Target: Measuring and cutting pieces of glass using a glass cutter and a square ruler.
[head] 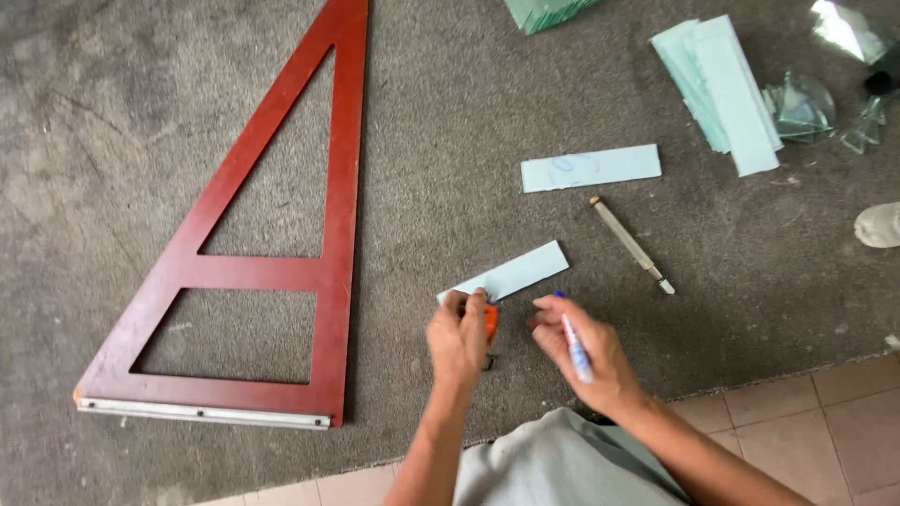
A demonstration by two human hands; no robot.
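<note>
Grey carpet [525, 112] covers the work surface, tiled floor [825, 412] showing at the near right edge.

Pale blue glass strip [511, 274] lies flat on the carpet, just beyond both hands, near centre. Long axis runs diagonally: near-left end at the left hand, far-right end aimed toward the glass cutter [630, 244].

Left hand [457, 339] rests on the strip's near-left end, fingers curled together around a small orange object [490, 321], probably a tape measure; exact kind unclear. Right hand [586, 356] sits just right of it, fingers clamped on a blue-capped marker [574, 345], tip toward the strip.

Judgement: marking goes well if the left hand pins the strip flat so it cannot pivot, and the marker meets the glass squarely at the measured spot with a short stroke.

Further out: second strip [591, 168] with faint blue scribble, far of the cutter; stacked strips [722, 89] far right; glass offcuts [802, 108] beside them. Large red wooden triangular square [333, 272], metal-edged, lies well apart at left.
</note>
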